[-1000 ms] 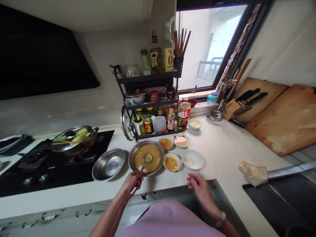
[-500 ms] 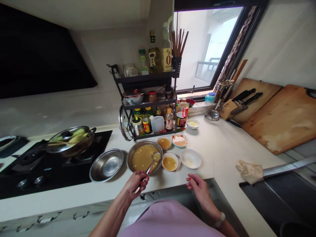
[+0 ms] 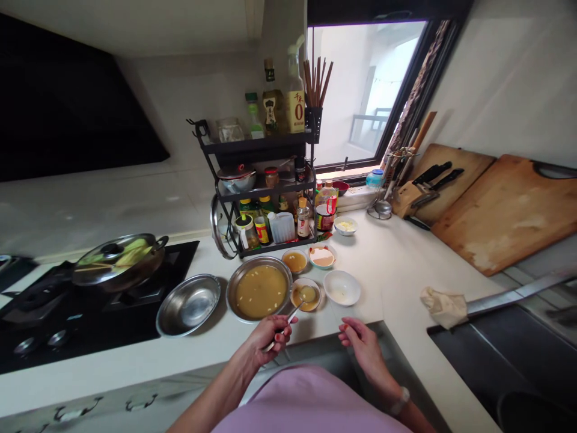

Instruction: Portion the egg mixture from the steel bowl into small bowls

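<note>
My left hand [image 3: 271, 337] is closed around the handle of a metal soup spoon [image 3: 308, 294]. The spoon's bowl holds yellowish-brown liquid and sits over a small bowl [image 3: 318, 305] of similar liquid. To the left of it stands a large metal basin [image 3: 229, 294] of the same broth with pale bits floating in it. My right hand [image 3: 358, 337] hovers at the counter's front edge with loosely bent fingers and nothing in it. Just beyond it is a white bowl [image 3: 349, 289] with a little whitish residue.
An empty-looking metal basin [image 3: 188, 305] stands near the stove [image 3: 135, 319], which bears a lidded pan [image 3: 119, 261]. Behind are another broth bowl [image 3: 295, 261], a bowl of pinkish-tan contents [image 3: 321, 256] and a seasoning rack [image 3: 265, 195]. Cutting boards [image 3: 509, 204] lean at right.
My left hand has carried the spoon rightward, from inside the large basin to over the small bowl. My right hand has hardly moved. The view has shifted slightly.
</note>
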Available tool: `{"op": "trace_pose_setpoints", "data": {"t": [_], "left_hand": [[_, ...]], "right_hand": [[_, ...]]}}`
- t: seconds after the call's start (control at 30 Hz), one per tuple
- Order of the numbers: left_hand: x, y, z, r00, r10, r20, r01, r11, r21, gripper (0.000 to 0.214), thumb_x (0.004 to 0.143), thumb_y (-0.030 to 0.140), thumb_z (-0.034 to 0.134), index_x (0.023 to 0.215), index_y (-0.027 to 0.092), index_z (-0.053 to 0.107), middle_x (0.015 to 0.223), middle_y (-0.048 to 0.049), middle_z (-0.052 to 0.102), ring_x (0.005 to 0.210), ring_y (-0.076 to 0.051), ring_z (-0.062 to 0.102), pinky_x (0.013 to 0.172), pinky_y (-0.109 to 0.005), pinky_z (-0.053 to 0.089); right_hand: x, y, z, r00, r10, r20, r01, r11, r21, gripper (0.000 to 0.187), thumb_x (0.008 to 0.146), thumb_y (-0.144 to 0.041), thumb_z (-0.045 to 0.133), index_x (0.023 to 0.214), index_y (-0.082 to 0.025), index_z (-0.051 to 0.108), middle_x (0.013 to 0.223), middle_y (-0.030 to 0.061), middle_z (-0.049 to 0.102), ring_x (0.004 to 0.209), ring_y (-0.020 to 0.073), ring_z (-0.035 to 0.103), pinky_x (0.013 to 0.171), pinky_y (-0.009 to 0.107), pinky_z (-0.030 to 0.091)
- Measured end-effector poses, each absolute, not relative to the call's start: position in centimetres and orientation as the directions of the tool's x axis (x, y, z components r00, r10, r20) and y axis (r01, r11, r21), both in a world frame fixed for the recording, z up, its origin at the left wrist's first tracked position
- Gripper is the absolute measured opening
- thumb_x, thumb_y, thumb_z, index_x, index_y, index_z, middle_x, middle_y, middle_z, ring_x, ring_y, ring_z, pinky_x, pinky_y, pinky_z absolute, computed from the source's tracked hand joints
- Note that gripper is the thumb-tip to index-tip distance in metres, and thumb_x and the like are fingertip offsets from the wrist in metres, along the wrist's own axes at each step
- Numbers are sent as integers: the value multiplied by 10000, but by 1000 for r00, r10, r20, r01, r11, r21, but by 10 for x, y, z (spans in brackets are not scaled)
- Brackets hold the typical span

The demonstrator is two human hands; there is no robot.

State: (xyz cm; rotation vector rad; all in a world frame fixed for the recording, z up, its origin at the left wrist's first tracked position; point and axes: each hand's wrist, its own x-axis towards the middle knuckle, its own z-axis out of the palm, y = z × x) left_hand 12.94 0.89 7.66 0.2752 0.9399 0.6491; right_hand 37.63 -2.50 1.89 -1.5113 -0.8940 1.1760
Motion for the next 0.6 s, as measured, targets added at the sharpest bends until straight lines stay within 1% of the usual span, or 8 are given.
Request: {"op": "trace_pose_setpoints", "data": {"t": [0.13,0.17,0.23,0.3,0.37,0.47,0.6], "left_hand": [[129,9,69,520,577,-629,-452,811,370,186,677,26,535,851,79,575,531,57,413,356,6,243,344,-120,54],[129,9,68,530,576,-622,-458,812,361,190,679,28,537,858,79,574,529,62,406,354,6,235,342,-121,50],[129,7,65,526,584,-617,-449,808,382,197,676,42,551,868,79,575,527,64,411,351,9,224,341,-124,48],[130,5,63,495,606,-622,-406,795,452,208,667,64,567,874,80,578,525,58,436,350,6,232,342,-131,58],[131,3,61,442,644,-624,-333,764,552,221,667,99,574,888,90,581,515,53,462,342,-3,251,341,-142,81],[133,1,55,366,699,-615,-193,703,684,250,683,165,573,926,109,576,489,63,478,320,-22,263,338,-160,117],[133,1,45,247,769,-590,47,598,800,289,734,240,539,994,114,559,464,77,482,298,-40,271,337,-171,147]], "right_hand": [[378,-29,19,277,930,-241,-28,-243,-970,315,656,-440,630,848,-193,675,763,82,705,636,229,660,579,350,545],[378,-29,19,279,930,-242,-34,-242,-970,312,654,-433,635,849,-193,674,759,81,705,632,229,659,577,351,544],[379,-30,19,279,928,-246,-48,-242,-969,312,649,-421,640,856,-189,670,755,78,704,627,229,657,577,355,542],[379,-31,19,283,925,-253,-58,-247,-967,316,640,-415,642,855,-186,667,753,78,701,622,228,655,577,359,539],[379,-32,19,284,924,-257,-61,-250,-966,314,639,-410,636,858,-186,664,759,77,699,625,227,654,581,360,538],[378,-32,20,273,927,-257,-59,-251,-966,298,644,-403,633,856,-195,662,760,73,698,628,224,653,586,358,538],[376,-31,18,261,931,-253,-62,-245,-967,300,641,-406,639,851,-194,658,752,71,698,621,220,649,582,354,538]]}}
